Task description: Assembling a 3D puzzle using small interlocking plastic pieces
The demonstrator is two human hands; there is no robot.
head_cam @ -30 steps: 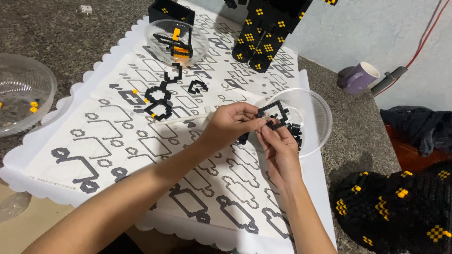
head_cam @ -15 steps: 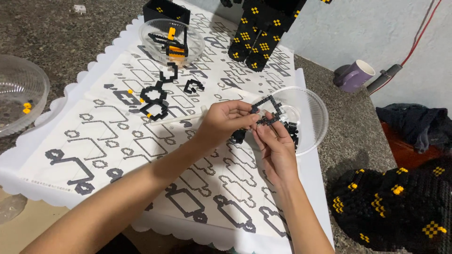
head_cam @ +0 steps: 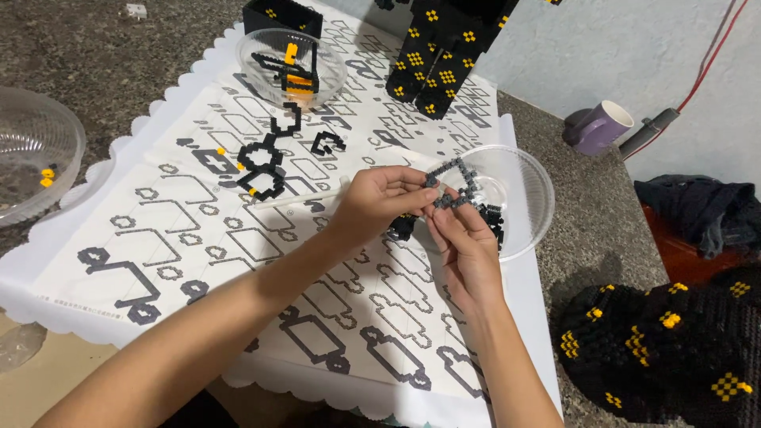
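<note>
My left hand [head_cam: 379, 202] and my right hand [head_cam: 462, 238] meet above a white printed pattern sheet [head_cam: 198, 254]. Between their fingertips they pinch a thin black chain of small building bricks [head_cam: 458, 184], bent into an angular loop. The loop hangs over the near rim of a clear plastic bowl [head_cam: 519, 190] that holds several loose black bricks [head_cam: 493, 218]. A white stick [head_cam: 297, 198] lies on the sheet just left of my left hand.
Black brick outlines with yellow bits [head_cam: 265, 162] lie on the sheet. A second clear bowl [head_cam: 292, 67] with black and orange pieces stands behind them, a third [head_cam: 36, 154] at far left. Black-and-yellow brick models [head_cam: 444, 47] [head_cam: 674, 349], a purple mug [head_cam: 598, 127].
The view has shifted slightly. Both hands stay together on the brick chain, turning it a little between the fingertips over the bowl.
</note>
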